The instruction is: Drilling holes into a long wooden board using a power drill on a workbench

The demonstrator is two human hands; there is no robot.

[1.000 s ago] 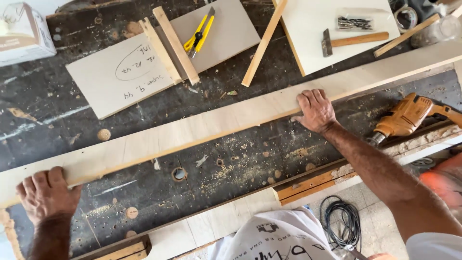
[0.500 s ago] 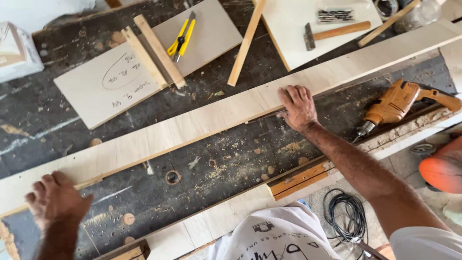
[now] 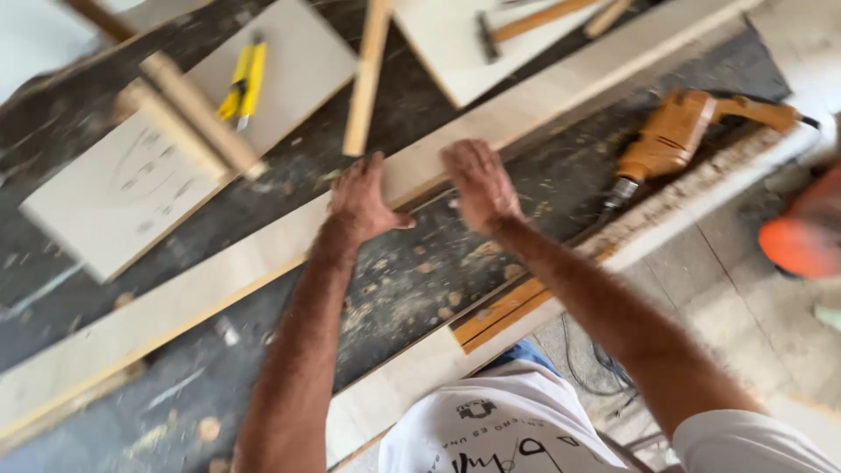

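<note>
A long pale wooden board (image 3: 219, 276) lies slanted across the dark, sawdust-strewn workbench (image 3: 412, 280). My left hand (image 3: 363, 200) rests on the board near its middle, fingers together and thumb out over the near edge. Close to its right, my right hand (image 3: 477, 186) lies palm down on the same board, fingers pointing away. Neither hand wraps around the board. The picture is blurred by motion.
An orange power drill (image 3: 670, 136) lies right of my hands on the bench. A yellow utility knife (image 3: 243, 83) sits on a pale panel (image 3: 114, 201) at the back left, beside wooden slats (image 3: 188, 114). A hammer (image 3: 517, 22) rests on another panel behind. A loose wooden strip (image 3: 366, 79) leans between them.
My left hand left the board's far left end and swung right to sit beside my right hand. The view shifted and blurred, with the bench sliding up and left.
</note>
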